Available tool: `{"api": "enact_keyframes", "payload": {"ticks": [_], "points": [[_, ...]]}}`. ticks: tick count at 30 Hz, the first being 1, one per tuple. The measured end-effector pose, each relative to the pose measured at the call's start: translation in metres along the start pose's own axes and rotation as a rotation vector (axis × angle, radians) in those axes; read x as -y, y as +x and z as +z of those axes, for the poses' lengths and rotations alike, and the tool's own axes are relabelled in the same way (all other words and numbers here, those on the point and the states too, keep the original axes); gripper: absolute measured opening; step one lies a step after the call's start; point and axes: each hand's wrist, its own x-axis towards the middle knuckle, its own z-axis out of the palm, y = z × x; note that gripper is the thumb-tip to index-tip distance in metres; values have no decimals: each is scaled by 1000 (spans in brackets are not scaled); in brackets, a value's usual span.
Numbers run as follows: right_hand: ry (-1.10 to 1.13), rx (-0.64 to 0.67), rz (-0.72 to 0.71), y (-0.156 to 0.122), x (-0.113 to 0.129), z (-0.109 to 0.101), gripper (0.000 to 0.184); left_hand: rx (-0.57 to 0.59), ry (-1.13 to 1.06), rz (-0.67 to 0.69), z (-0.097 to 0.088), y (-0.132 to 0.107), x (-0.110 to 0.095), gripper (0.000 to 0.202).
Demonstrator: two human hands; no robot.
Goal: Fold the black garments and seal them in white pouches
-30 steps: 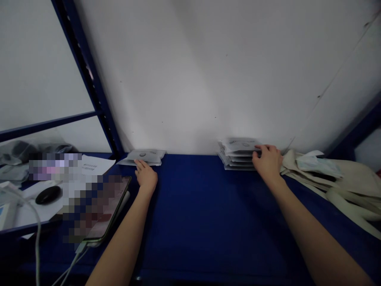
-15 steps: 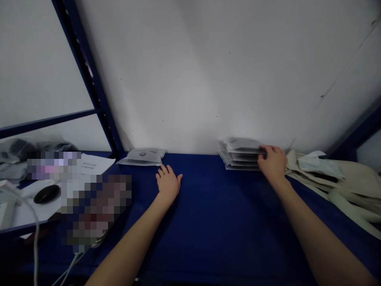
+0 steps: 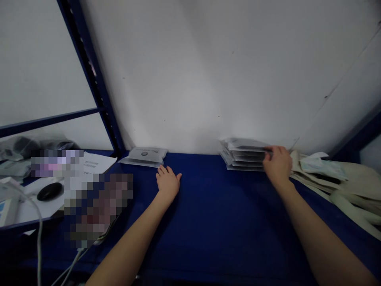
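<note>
My left hand [image 3: 167, 183] lies flat and open on the dark blue shelf [image 3: 214, 222], holding nothing. Its fingertips are just right of and below a single grey flat packet [image 3: 143, 155], close to it but apparently not touching it. Farther right, a stack of several grey flat packets [image 3: 242, 155] sits against the wall. My right hand [image 3: 278, 165] has its fingers curled around the right end of that stack, and they hide its corner.
A white wall [image 3: 190, 79] rises behind the shelf. To the left stand a blue metal post [image 3: 98, 87], a sheet of paper [image 3: 99, 163], a black computer mouse [image 3: 49, 191], a white cable [image 3: 38, 222] and pixelated objects [image 3: 98, 206]. A cream cloth bag [image 3: 351, 190] lies right.
Since a second ago, my left hand has moved right, away from the single packet, and now lies flat on the shelf. My right hand has shifted slightly right along the stack.
</note>
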Motion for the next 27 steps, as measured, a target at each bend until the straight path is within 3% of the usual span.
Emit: {"api": "enact_keyframes", "payload": {"ticks": [11,16,21,27], "points": [[-50,6,-82,-1,2,2,26,-1,-10,10,3,1,-1,53],[-44,-28,28,-4,-9,10,35,34,19,-6,1,1,-2,54],[67,-93,73,-4,-19,15,28,42,12,-2,-2,0,-2,54],[168,-92,-36,1,-8,8,17,42,11,-2,-1,1,-3,53]]}}
